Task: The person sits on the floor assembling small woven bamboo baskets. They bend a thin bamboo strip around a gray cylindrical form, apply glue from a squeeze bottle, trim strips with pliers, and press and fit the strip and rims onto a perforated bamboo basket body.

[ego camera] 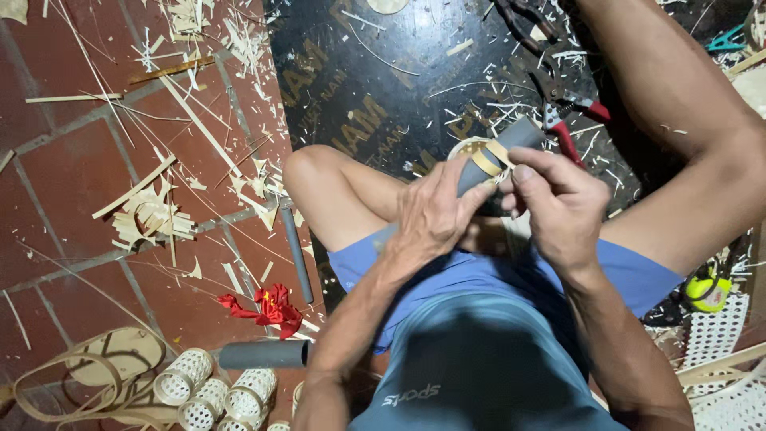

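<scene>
Grey tube (511, 144) between both hands (495, 211)

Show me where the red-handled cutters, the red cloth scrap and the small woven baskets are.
Red-handled cutters (568, 120), head view, on the pivot by the handles.
Red cloth scrap (271, 307), head view, on its crumpled middle.
Small woven baskets (185, 375), head view, on the leftmost basket's side.

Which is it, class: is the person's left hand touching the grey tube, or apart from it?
Touching. The head view shows the left hand wrapped around the grey tube, fingers pressed against its side with no gap.
</scene>
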